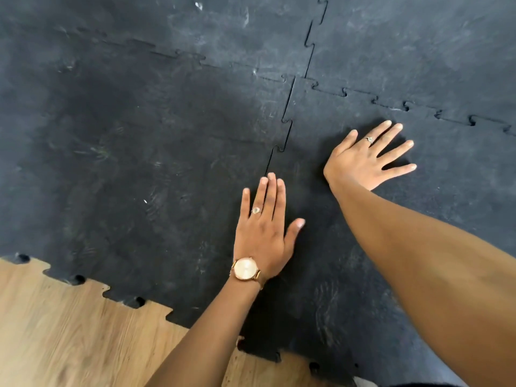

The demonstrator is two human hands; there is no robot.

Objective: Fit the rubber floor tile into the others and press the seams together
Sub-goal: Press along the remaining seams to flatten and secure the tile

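A black rubber floor tile (349, 247) with jigsaw edges lies at the near right, meeting a neighbouring black tile (153, 177) on its left along a toothed seam (284, 127). Another seam (405, 104) runs along its far edge. My left hand (264, 233), wearing a ring and a gold watch, lies flat with fingers together over the lower end of the left seam. My right hand (365, 157), fingers spread, rests palm down on the tile near its far edge. Neither hand holds anything.
More black tiles (223, 32) cover the floor at the back, joined by the same toothed seams. Bare wooden floor (69, 331) shows at the near left, beyond the tiles' jagged front edge.
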